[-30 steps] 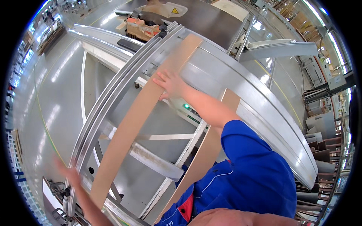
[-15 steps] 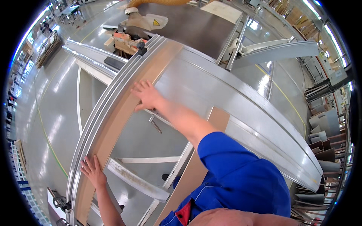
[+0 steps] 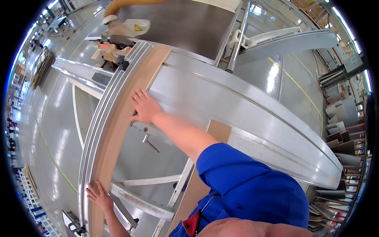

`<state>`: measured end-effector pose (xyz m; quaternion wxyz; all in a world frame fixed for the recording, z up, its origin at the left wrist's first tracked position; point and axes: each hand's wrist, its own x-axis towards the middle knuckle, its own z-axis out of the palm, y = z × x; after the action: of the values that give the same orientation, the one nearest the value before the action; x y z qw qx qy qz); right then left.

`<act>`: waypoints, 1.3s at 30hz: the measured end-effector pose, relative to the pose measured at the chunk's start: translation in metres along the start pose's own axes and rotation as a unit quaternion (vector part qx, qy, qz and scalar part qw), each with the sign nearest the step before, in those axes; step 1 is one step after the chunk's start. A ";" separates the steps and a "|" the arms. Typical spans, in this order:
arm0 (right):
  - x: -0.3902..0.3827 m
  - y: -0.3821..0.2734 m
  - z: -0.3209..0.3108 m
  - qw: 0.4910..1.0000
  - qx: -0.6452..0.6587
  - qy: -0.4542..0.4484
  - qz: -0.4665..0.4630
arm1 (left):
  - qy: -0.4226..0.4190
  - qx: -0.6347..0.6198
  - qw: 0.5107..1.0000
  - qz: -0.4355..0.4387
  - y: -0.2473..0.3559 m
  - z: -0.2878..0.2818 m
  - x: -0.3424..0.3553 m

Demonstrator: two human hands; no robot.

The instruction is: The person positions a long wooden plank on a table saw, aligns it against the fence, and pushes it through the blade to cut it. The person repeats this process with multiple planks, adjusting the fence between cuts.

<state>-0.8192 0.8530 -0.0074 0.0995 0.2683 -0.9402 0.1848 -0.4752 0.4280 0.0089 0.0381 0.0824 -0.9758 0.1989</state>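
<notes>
A long, narrow brown board (image 3: 118, 118) lies along a ribbed aluminium fence (image 3: 103, 106) on the left side of a sliding saw table. My left hand (image 3: 100, 196) rests on the near part of this board, fingers spread toward the fence. Farther along, my right hand (image 3: 144, 106) lies flat over the board's right edge, its fingers slightly apart and its thumb by the edge. Neither hand is wrapped round anything. A second brown board (image 3: 219, 131) stretches from the metal table down beside my body, partly hidden by my right arm.
The silver sliding table (image 3: 244, 106) spans the middle and right. Beyond it stand a dark saw table (image 3: 181, 25) and a saw guard (image 3: 130, 27) with an orange hose (image 3: 118, 8). A metal handle (image 3: 150, 143) sticks out under the table. Panels (image 3: 343, 118) fill racks at right.
The whole view has shifted, with the saw guard and far table now farther up and left. The fingers of my right hand are closer together. Both hands stay on the board.
</notes>
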 end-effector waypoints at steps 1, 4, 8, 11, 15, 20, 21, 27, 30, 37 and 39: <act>0.002 0.000 0.000 1.000 -0.005 0.023 -0.003 | -0.031 -0.015 0.999 -0.011 -0.001 -0.007 0.003; 0.008 -0.002 -0.006 0.998 -0.003 -0.065 0.000 | -0.099 -0.111 0.989 -0.022 0.002 -0.035 0.019; 0.029 -0.012 -0.024 0.985 -0.070 -0.156 0.018 | -0.053 -0.199 0.978 -0.014 0.038 -0.072 0.072; 0.047 -0.020 -0.037 0.969 -0.073 -0.236 0.019 | -0.106 -0.148 0.981 -0.063 0.089 -0.084 0.128; 0.063 -0.018 -0.034 0.970 -0.075 -0.233 0.008 | -0.130 -0.120 0.980 -0.091 0.122 -0.095 0.167; 0.065 -0.014 -0.025 0.978 -0.093 -0.186 0.014 | -0.144 -0.106 0.980 -0.083 0.125 -0.101 0.168; 0.064 -0.015 -0.025 0.977 -0.093 -0.194 0.002 | -0.125 -0.103 0.983 -0.084 0.124 -0.100 0.166; 0.073 -0.018 -0.034 0.974 -0.087 -0.208 0.000 | -0.093 -0.094 0.988 -0.085 0.122 -0.091 0.168; 0.080 -0.017 -0.032 0.968 -0.074 -0.240 -0.012 | -0.084 -0.101 0.988 -0.082 0.121 -0.089 0.169; 0.079 -0.020 -0.012 0.973 -0.084 -0.213 -0.005 | -0.090 -0.101 0.987 -0.091 0.121 -0.085 0.168; 0.079 -0.020 -0.010 0.975 -0.083 -0.205 -0.003 | -0.089 -0.100 0.987 -0.091 0.121 -0.084 0.168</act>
<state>-0.8734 0.8044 0.0306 -0.0733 0.2946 -0.9516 0.0472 -0.6582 0.5465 0.0579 -0.0230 0.1839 -0.9788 0.0874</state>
